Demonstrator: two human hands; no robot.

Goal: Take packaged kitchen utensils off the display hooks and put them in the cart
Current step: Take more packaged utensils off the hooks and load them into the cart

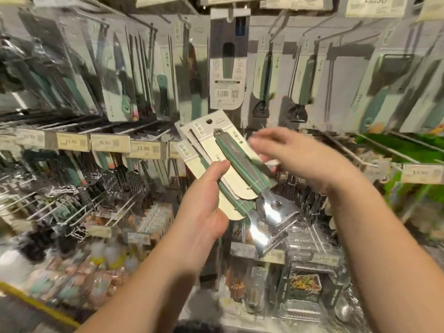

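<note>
Left hand (204, 200) grips two carded peelers (230, 169); right hand's (295, 152) grip open beside them.

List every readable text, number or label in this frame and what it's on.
"13.90": shelf price tag
"36.90": next price tag
"23.90": third price tag
"厨美利": cards of the packaged peelers gripped by the left hand
"12.90": top-row tag, partly cut off
Blurred, unreadable: barcode card, lettering on the peeler handle, lower tags, far-left and far-right tags. The right hand carries no text.
</note>
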